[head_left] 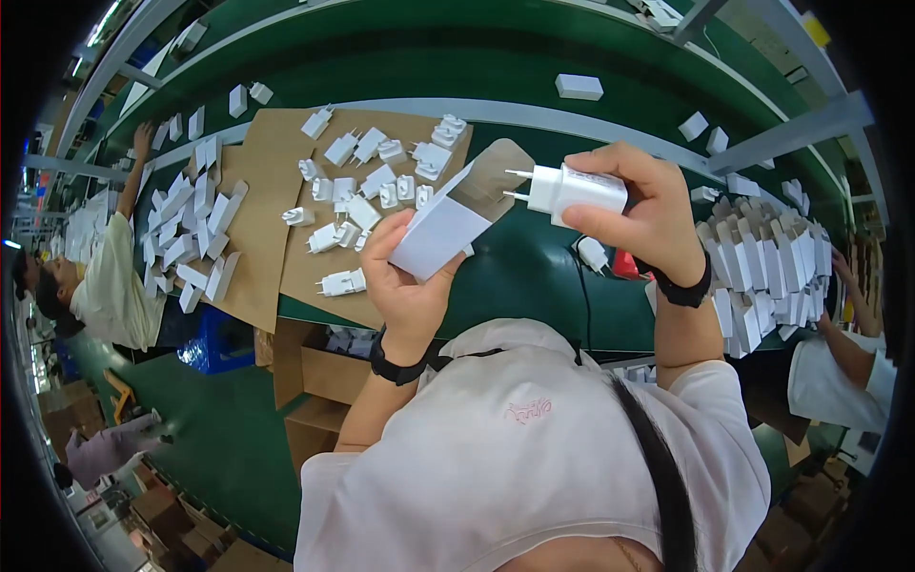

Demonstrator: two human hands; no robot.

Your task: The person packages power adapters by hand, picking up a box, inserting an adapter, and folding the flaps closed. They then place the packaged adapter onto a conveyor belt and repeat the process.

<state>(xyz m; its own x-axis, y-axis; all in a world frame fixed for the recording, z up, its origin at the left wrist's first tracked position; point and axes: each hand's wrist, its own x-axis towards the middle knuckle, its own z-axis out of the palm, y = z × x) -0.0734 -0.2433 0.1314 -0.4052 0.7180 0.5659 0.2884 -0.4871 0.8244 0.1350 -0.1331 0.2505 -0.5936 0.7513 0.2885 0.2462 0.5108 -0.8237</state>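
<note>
My left hand [410, 286] grips a small white carton [440, 234], tilted, with its end flap open toward the upper right and the brown inside showing. In my right hand [643, 205] is a white plug charger [581, 194], held by its body between thumb and fingers. Its two pins point left at the carton's open flap, close to it. Several loose white chargers [360, 212] lie on a brown cardboard sheet [295, 257] beyond my left hand. Another charger [592, 254] with a dark cable rests on the green table below my right hand.
White cartons [191, 224] are heaped at the left, and open-flapped cartons [767, 267] stand stacked at the right. A green conveyor [457, 71] runs across the back, carrying a few boxes [579, 87]. Co-workers [119, 286] work on both sides. A metal post [791, 131] stands at right.
</note>
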